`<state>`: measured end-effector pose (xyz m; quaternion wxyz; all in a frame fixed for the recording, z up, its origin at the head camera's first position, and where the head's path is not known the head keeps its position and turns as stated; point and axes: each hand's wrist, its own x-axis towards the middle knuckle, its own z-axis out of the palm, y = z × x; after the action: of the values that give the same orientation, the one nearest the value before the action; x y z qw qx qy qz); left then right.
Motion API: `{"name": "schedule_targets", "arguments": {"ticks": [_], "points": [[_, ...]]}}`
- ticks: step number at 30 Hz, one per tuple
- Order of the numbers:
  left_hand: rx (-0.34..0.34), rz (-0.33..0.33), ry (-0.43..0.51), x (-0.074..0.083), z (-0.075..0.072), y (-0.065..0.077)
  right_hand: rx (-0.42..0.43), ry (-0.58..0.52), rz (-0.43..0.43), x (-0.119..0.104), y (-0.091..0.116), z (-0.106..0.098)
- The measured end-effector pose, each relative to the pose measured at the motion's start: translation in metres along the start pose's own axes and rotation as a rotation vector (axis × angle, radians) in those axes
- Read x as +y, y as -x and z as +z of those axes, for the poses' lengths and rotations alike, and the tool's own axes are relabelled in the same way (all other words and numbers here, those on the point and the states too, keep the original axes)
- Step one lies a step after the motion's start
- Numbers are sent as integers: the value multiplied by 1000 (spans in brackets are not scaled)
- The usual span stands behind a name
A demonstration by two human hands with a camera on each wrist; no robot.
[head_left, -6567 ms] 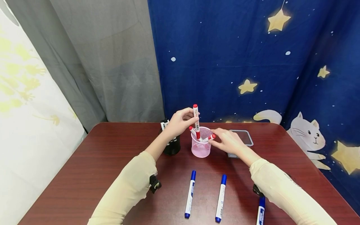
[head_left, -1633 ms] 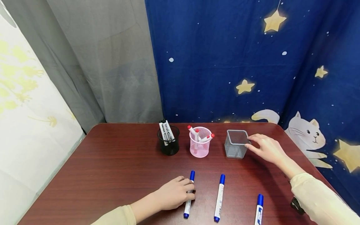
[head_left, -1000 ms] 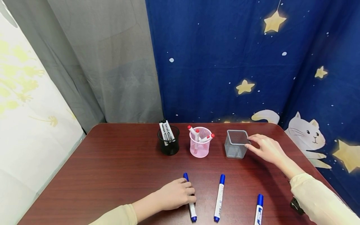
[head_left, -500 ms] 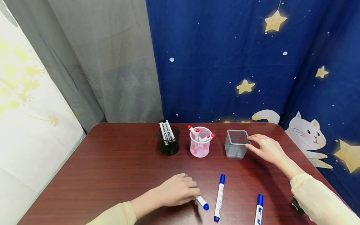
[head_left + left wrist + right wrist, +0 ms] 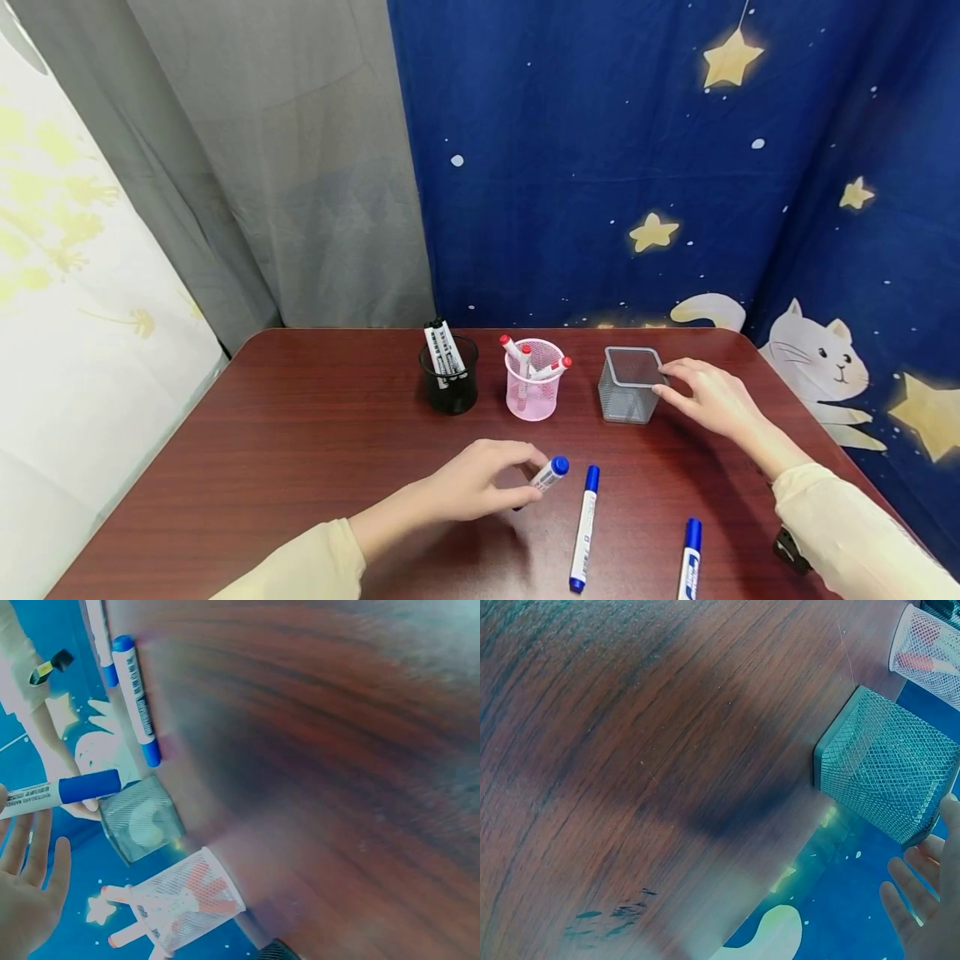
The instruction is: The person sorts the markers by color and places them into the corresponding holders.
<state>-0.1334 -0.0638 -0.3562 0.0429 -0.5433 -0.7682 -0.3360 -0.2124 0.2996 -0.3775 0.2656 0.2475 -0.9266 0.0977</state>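
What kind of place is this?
Perhaps a work spot in a curtained room: a brown table holds a pink pen cup, and a blue curtain with stars and a cat hangs behind.

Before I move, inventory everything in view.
Table: 1, red-brown, foreground
Black cup: 1, black, row's left
Black-capped markers: at least 2, white-black, in black cup
Pink cup: 1, pink, mid-row
Red-capped markers: 3, white-red, in pink cup
Square holder: 1, grey, row's right
Blue-capped markers: 3, white-blue, two on table, one held
Curtains: at least 2, grey and blue, behind
Backdrop: 1, white-yellow, far left
Sleeves: 2, cream, on arms
Wrist device: 1, black, at right sleeve
Left hand: 1, bare, holding one blue-capped marker
Right hand: 1, bare, touching square holder
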Motion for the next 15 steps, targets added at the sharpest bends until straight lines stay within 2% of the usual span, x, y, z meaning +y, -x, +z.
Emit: {"name": "schedule_targets", "arguments": {"ticks": [2,6,15], "points": [[13,-16,73,1,-2,-3,-1,0,1,0,0,0],[35,-45,162,1,-5,-10,-2,0,4,0,0,0],[108,-97,223,-1,-7,-31,2,-2,-2,0,0,0]]}}
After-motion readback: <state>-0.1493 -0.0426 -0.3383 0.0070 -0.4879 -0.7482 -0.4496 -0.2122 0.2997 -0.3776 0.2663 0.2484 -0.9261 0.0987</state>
